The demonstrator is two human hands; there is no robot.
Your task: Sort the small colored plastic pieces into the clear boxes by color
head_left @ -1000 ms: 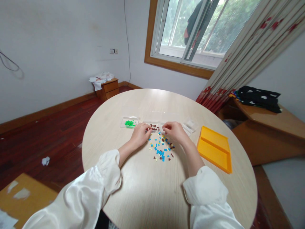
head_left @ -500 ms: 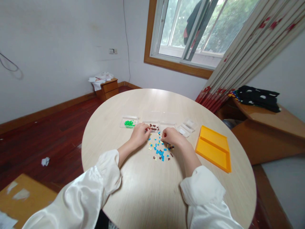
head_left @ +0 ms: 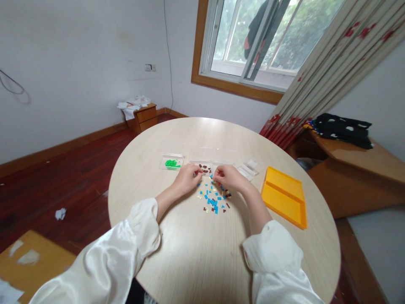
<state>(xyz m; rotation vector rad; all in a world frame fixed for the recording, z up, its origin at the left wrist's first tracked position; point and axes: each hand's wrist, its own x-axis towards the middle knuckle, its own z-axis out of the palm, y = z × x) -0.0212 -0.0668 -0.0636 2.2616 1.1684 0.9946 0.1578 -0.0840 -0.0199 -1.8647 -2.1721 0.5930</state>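
Note:
My left hand [head_left: 189, 176] is at the near left corner of a clear box with brown pieces [head_left: 205, 167], its fingers pinched together. Across from it, my right hand [head_left: 228, 176] pinches near the front of another clear box [head_left: 223, 164]. Whatever either pinch holds is too small to make out. Between and below the hands lie loose blue building pieces [head_left: 212, 202], mixed with brown, yellow and cream ones. A clear box to the left has green pieces [head_left: 172, 163] in it.
A yellow two-part tray [head_left: 284, 197] lies at the right of the round table [head_left: 193, 253]. Nearer the boxes is an open clear case [head_left: 249, 168]. A wooden cabinet [head_left: 357, 181] stands beyond the table's right edge.
My right hand has moved slightly up, away from me, from the loose pieces toward the clear boxes. My left hand has shifted a little to the right.

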